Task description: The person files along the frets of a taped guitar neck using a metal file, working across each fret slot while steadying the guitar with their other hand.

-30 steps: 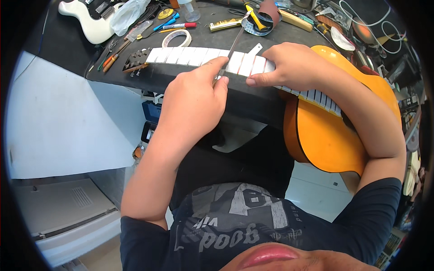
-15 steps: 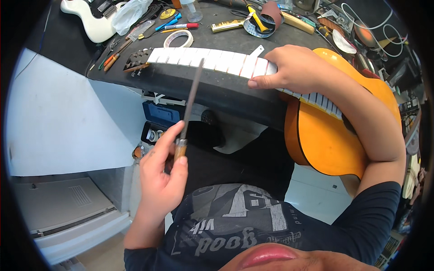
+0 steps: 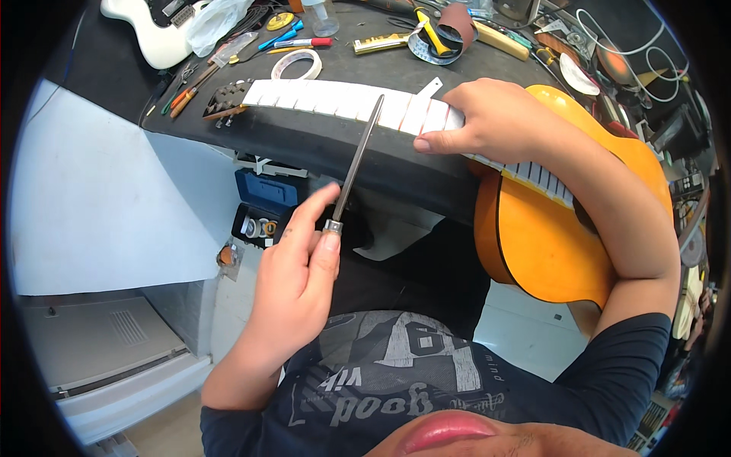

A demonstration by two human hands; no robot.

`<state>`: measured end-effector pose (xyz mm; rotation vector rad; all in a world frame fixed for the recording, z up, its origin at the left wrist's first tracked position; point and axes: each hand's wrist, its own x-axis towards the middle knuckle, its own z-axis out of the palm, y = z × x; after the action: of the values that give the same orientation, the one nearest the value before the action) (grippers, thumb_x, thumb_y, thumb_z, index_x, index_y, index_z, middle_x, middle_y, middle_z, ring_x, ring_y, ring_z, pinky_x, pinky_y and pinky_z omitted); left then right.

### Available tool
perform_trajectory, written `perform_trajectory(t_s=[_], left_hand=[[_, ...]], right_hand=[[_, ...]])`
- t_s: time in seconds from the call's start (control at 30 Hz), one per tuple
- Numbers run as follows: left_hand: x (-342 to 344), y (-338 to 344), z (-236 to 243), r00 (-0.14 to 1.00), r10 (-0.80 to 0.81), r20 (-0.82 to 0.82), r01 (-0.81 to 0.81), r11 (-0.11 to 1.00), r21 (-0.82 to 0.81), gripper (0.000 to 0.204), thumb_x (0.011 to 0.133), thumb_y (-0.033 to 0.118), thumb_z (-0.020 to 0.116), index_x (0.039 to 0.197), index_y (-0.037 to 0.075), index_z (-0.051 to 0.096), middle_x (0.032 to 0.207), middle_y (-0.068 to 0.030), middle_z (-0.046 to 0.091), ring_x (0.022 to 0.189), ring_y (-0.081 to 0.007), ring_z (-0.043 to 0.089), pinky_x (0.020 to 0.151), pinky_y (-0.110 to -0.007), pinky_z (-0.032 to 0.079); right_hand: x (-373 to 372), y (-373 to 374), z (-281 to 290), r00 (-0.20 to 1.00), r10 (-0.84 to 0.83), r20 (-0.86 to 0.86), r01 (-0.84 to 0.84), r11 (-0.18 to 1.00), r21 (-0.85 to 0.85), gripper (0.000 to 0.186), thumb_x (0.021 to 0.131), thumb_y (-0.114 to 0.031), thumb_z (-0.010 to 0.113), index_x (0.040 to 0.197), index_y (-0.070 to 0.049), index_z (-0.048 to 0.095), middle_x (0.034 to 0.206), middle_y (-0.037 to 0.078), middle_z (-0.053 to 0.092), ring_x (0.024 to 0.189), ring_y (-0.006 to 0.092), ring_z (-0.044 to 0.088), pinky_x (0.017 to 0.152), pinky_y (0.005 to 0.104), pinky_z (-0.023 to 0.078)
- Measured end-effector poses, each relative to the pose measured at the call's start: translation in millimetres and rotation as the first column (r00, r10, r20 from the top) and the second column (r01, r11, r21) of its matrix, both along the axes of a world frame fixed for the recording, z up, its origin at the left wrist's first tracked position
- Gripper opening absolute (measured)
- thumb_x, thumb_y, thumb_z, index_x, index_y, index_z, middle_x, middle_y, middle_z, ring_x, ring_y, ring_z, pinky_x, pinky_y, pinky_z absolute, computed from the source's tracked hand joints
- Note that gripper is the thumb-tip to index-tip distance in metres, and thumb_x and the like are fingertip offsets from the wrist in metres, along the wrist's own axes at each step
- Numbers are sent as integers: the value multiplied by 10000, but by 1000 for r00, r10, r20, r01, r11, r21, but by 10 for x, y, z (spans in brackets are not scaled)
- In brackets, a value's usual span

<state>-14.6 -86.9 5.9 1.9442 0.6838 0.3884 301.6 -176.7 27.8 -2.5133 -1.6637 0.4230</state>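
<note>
My left hand (image 3: 297, 282) grips the handle of a slim metal file (image 3: 358, 156), below the bench edge; the blade slants up and right, its tip over the white-covered fretboard (image 3: 304, 95) with thin cross lines. I cannot tell whether the tip touches it. An orange acoustic guitar (image 3: 541, 236) lies to my right, its neck along the bench and its headstock (image 3: 228, 97) at the left. My right hand (image 3: 487, 122) is wrapped over the neck near the body, thumb on the near side. A small white plate (image 3: 430, 85) sticks out behind the neck beside it.
The dark bench (image 3: 358, 72) holds a tape roll (image 3: 304, 57), markers, screwdrivers (image 3: 186, 99), a yellow-handled tool (image 3: 432, 34) and a white electric guitar body (image 3: 145, 38). Cables and clutter lie at the right. An open blue toolbox (image 3: 263, 186) sits below, beside a white panel (image 3: 114, 198).
My left hand first came off the fretboard toward my body with the file, then rose slightly rightward, bringing the tip further right over the neck. My right hand has stayed on the neck.
</note>
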Motion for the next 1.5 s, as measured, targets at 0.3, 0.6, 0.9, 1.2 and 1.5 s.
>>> perform_trajectory(t_s=[0.3,0.6,0.9,1.2,1.5], left_hand=[[656,218,0,996,-88,26,78,962,262,468,1089,77,614,1555,34,602,968,-292,756,826,-474,750,740,-437,570],[228,117,-27,987,-106,-123,159,791,591,577,1027,31,685,1595,39,585,760,-188,702,666,-409,702,638,-478,562],[-117,10,-51,989,-122,-81,147,830,537,587,1020,27,691,1600,50,607,761,-193,691,654,-390,691,651,-459,547],[706,295,144,987,-92,-129,138,902,408,481,1088,86,622,1561,1,613,735,-203,572,624,-247,510,666,-348,481],[302,256,163,976,-175,-132,219,813,540,461,1027,45,673,1479,-41,671,694,-233,614,607,-418,641,604,-452,473]], right_hand=[[2,-6,77,999,-32,3,32,995,-92,946,906,-875,667,1178,17,825,1100,223,814,1067,364,796,949,450,613],[10,25,45,1000,-5,1,5,997,-78,954,914,-886,654,1177,16,821,1084,223,813,1030,356,803,928,444,616],[-1,-15,-77,999,8,38,-10,998,60,870,909,-844,701,1101,-7,836,965,225,787,995,397,770,915,493,580],[24,-26,-19,1000,-2,-18,3,1000,11,903,905,-860,693,1149,-2,830,962,219,793,991,409,778,923,485,586],[12,1,44,1000,20,-6,-20,998,-57,945,938,-867,634,1182,26,823,1092,226,814,1038,370,800,948,444,618]])
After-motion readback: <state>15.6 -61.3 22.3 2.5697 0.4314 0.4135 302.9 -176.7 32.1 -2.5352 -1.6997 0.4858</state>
